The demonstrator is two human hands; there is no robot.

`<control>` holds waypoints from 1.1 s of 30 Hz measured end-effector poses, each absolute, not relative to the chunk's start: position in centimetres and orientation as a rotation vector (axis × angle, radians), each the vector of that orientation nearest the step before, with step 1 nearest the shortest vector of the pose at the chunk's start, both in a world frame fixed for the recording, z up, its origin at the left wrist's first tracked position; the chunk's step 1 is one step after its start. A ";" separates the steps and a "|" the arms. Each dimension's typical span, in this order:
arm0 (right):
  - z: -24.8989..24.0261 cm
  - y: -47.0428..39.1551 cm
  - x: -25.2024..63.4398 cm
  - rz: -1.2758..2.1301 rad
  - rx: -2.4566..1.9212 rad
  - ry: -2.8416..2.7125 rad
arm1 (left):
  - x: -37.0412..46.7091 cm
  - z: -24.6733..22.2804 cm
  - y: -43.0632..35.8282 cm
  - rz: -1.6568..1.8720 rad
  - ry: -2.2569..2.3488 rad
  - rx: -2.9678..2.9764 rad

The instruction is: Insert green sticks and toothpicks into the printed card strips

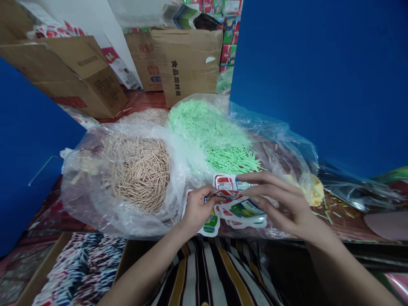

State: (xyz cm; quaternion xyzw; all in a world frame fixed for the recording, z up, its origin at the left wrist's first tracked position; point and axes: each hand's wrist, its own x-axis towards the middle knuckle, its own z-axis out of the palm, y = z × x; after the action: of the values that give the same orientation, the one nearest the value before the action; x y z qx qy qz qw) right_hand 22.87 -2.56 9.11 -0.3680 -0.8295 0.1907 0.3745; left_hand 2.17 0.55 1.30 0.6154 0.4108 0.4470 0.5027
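Note:
My left hand (pixel 198 211) is closed in a pinch at the left edge of some printed, die-cut cards. A green-and-white card (pixel 210 226) shows under its fingers. My right hand (pixel 285 205) reaches in from the right with its fingers stretched and apart, over the right side of the cards. Between the hands lies a small overlapping pile of printed cards (pixel 245 211) with white edges. Another card (pixel 224 182), red and white, sits just behind them. Whether my right fingertips touch a card is hard to tell.
Behind my hands, a clear plastic bag (pixel 91 199) holds thin beige sticks (pixel 143 176); another holds light green sticks (pixel 234 159). Cardboard boxes (pixel 191 59) stand at the back. Blue panels (pixel 318 76) flank the table. An open box (pixel 79 270) of stacked cards is below left.

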 end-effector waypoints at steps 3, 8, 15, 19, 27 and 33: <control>11.5 -1.6 22.6 0.547 -0.995 -2.382 | 2.3 1.9 0.5 0.999 0.998 1.453; 12.4 -0.1 22.7 0.560 -0.981 -2.485 | 1.8 2.4 0.6 0.850 0.996 1.313; 11.0 1.1 21.8 0.631 -0.902 -2.468 | 0.3 2.4 0.5 0.846 1.031 1.346; 10.2 1.8 20.5 0.601 -0.759 -2.523 | -1.2 2.4 0.0 0.813 1.040 1.259; 8.5 3.5 15.3 0.596 -0.624 -2.574 | -5.9 2.9 -1.0 0.823 1.095 1.188; 8.3 5.0 11.2 0.979 -0.466 -2.610 | -8.8 1.7 -1.8 0.852 1.152 1.179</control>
State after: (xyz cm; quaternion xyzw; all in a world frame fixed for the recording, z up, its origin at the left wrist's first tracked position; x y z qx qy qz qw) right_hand 11.25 4.95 8.28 -0.1627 -0.9121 0.3421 0.1569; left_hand -8.79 -1.81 1.74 0.5084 0.4969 0.3675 0.5997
